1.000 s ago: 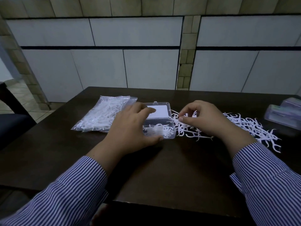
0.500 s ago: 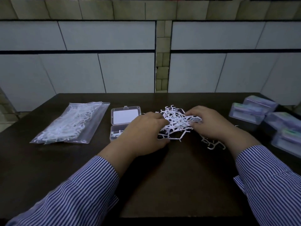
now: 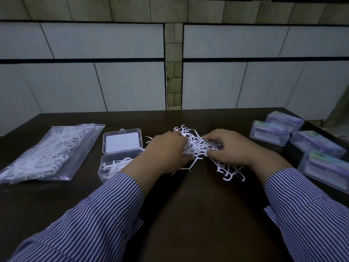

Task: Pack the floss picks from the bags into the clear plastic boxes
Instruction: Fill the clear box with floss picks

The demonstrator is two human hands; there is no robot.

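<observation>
Loose floss picks (image 3: 196, 146) heaped mid-table on the dark table (image 3: 188, 214), just right of the open clear box (image 3: 120, 154), partly filled. Left hand (image 3: 166, 152) and right hand (image 3: 230, 148) curled into the pile from either side, gathering a bunch between them. Probably light, springy, prone to tangling and snagging; best scooped as a loose clump, not singly. Full bag (image 3: 51, 154) well left; closed boxes (image 3: 302, 146) at right.
</observation>
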